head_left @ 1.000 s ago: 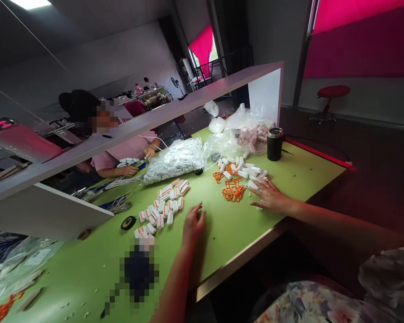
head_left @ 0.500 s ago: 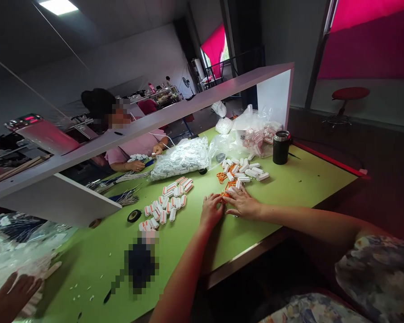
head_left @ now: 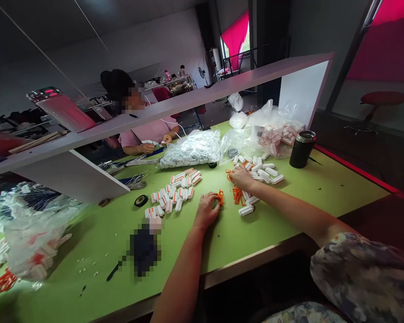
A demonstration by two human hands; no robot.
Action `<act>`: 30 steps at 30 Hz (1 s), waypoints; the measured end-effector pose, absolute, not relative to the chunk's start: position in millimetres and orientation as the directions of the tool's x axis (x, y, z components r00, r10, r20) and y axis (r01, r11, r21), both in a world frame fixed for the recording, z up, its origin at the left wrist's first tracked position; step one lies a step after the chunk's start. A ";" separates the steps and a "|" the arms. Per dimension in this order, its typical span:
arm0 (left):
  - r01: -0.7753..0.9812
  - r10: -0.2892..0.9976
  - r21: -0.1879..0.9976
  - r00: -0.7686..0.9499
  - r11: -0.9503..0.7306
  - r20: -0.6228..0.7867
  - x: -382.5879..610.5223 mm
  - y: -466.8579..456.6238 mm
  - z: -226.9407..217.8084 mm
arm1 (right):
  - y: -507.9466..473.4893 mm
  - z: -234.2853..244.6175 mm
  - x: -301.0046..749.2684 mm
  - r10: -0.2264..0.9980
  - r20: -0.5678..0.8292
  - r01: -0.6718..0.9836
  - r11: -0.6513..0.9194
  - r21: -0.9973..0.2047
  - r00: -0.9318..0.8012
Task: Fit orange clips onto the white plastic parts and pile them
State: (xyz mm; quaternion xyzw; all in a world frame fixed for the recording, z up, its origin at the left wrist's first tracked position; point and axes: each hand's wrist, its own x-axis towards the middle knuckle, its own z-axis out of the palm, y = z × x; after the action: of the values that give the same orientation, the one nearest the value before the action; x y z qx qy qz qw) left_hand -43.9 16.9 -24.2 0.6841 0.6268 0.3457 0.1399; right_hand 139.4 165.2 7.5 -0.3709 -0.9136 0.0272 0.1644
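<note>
My left hand (head_left: 207,210) rests on the green table with its fingers closed around the edge of a small orange plastic frame (head_left: 221,197). Further out, my right hand (head_left: 243,178) reaches into a loose pile of white plastic pieces (head_left: 264,175), fingers bent downward. An orange frame (head_left: 229,173) shows at its fingertips; what they grip is hidden. More orange frames (head_left: 237,195) and a white piece (head_left: 246,210) lie below the right wrist. To the left sits a group of white pieces with orange strips (head_left: 171,193).
Behind lie a full bag of white parts (head_left: 191,150) and a bag of pinkish parts (head_left: 272,139). A black flask (head_left: 302,150) stands at right. Black tape (head_left: 141,200) lies at left. A shelf (head_left: 175,104) crosses above; a co-worker (head_left: 148,134) sits beyond it.
My hands were together over an orange frame; the right has moved away to the pile, while the left keeps the frame. Another person's hand at lower left has gone from view.
</note>
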 end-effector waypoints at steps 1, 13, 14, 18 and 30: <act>0.750 0.953 0.636 -0.022 -0.184 0.301 -44.0 16.2 -23.7 | 162.0 5.8 140.4 0.675 0.273 0.656 0.735 -0.170 -0.686; 0.601 0.943 0.772 -0.088 -0.207 0.321 -44.3 16.5 -21.1 | 122.0 13.9 176.0 0.536 0.415 0.439 0.843 -0.312 -0.735; 0.587 0.944 0.777 -0.063 -0.228 0.325 -42.5 15.0 -19.4 | 122.3 17.0 177.9 0.538 0.447 0.417 0.841 -0.345 -0.714; 0.556 0.951 0.780 0.066 -0.287 0.302 -29.7 8.7 -11.7 | 123.8 32.1 185.8 0.609 0.534 0.313 0.778 -0.544 -0.586; 0.591 0.935 0.734 0.111 -0.334 0.336 -19.8 8.9 -11.2 | 122.8 34.2 190.7 0.553 0.424 0.418 0.829 -0.373 -0.718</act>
State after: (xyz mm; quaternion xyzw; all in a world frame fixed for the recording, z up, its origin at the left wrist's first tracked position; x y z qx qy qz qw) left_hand -19.8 8.9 -11.2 0.7132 0.5349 0.3981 0.2163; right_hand 190.7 122.8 34.2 -0.2642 -0.9181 0.1261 0.2671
